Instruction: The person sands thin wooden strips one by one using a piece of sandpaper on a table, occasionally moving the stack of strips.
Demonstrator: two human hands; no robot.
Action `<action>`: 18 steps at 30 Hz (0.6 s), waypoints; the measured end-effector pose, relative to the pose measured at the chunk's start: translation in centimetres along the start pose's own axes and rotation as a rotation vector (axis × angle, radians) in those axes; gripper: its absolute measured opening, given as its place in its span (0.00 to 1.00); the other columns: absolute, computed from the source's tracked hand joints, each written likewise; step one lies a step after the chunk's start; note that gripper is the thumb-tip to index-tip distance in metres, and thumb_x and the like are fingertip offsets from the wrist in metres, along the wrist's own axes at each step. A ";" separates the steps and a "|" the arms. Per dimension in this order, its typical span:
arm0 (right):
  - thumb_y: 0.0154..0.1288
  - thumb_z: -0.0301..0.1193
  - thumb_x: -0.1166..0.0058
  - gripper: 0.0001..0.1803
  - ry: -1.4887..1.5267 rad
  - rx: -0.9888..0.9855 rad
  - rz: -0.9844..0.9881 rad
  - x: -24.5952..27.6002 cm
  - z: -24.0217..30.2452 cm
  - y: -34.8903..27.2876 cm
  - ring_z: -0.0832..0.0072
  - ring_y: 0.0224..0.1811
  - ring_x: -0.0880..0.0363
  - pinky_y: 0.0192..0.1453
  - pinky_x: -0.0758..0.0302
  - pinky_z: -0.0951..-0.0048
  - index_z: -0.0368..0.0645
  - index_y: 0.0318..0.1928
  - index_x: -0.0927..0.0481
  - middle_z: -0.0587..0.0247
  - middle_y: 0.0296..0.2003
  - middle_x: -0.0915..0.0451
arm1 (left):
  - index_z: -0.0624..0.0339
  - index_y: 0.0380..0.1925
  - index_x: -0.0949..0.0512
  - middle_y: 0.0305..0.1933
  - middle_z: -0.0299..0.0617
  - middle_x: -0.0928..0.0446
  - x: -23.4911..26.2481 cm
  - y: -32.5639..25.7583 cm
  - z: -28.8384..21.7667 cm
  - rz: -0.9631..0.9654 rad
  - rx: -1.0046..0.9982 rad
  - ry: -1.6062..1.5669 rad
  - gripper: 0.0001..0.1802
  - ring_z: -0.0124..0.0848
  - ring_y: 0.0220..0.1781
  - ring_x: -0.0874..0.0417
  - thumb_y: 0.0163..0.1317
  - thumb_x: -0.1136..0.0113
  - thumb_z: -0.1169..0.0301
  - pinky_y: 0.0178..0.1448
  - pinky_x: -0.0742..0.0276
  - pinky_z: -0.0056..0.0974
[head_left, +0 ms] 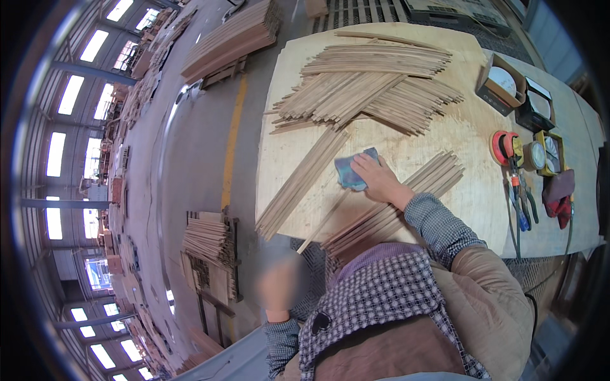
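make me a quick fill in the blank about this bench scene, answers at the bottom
1. The cloth under the right hand is mostly ____ in colour.
2. Between the blurred left hand and the cloth, the number of thin wooden sticks running across is ____.
3. The painted line on the floor is ____.

Missing words: blue; one; yellow

The right forearm (438,222) angles far and left, its hand (381,182) palm down with fingers (363,164) pointing left. The left hand (279,282), nearer, is blurred, its finger pose unclear, above a bent-up forearm (280,343).
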State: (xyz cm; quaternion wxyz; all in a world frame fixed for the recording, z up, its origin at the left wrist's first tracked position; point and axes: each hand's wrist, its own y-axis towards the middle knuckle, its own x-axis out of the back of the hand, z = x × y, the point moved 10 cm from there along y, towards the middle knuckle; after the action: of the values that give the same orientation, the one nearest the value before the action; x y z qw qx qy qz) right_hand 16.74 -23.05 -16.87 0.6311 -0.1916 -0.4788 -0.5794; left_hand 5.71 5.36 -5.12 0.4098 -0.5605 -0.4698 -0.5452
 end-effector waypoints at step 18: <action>0.56 0.20 0.52 0.27 -0.011 -0.166 0.009 -2.0 -6.3 -1.4 0.60 0.68 0.37 0.68 0.40 0.51 0.42 0.60 0.31 0.53 0.63 0.32 | 0.55 0.28 0.18 0.25 0.44 0.22 0.8 0.3 0.1 -0.041 0.093 0.034 0.13 0.46 0.27 0.20 0.58 0.36 0.57 0.31 0.27 0.44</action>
State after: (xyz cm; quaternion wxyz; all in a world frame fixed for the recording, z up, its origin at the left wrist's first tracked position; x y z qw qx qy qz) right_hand 18.09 -27.33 -21.93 0.6131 -0.2488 -0.4318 -0.6130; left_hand 5.97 5.44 -4.32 0.4323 -0.5217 -0.4989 -0.5404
